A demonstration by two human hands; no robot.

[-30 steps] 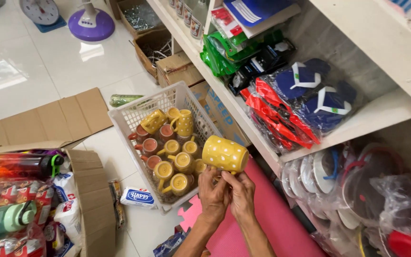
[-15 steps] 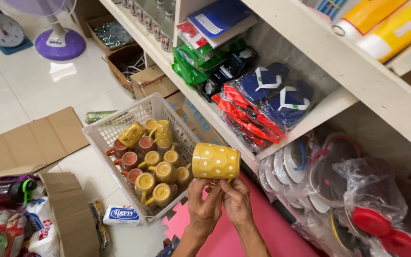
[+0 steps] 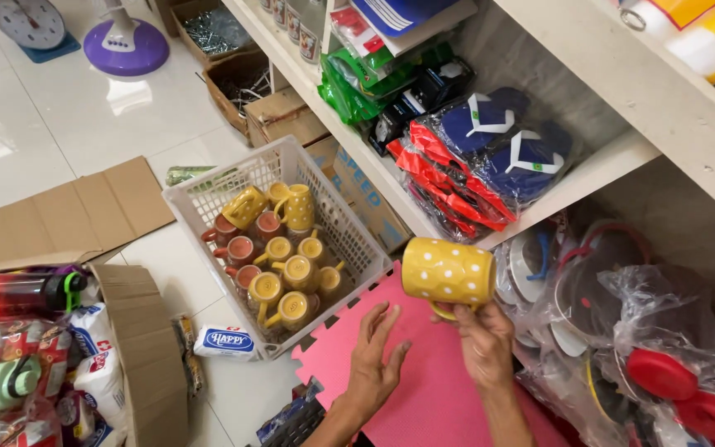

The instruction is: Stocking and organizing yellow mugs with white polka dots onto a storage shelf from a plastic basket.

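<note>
My right hand (image 3: 485,341) grips a yellow mug with white dots (image 3: 447,271) by its handle and holds it on its side in front of the shelves. My left hand (image 3: 374,360) is open just left of it, fingers spread above a pink foam mat (image 3: 424,397), holding nothing. A white plastic basket (image 3: 208,192) on the floor to the left is filled with several yellow and brown mugs (image 3: 291,273).
Wooden shelves (image 3: 614,161) on the right hold packed blue and red sandals (image 3: 498,145) and green packets. Bagged lids and plates (image 3: 622,331) sit low right. Flat cardboard (image 3: 68,207), an open carton of goods (image 3: 126,331), a purple fan base (image 3: 126,45) and a scale lie left.
My left hand has let go of the dotted mug and dropped away open. My right hand alone has carried the mug rightward toward the lower shelf.
</note>
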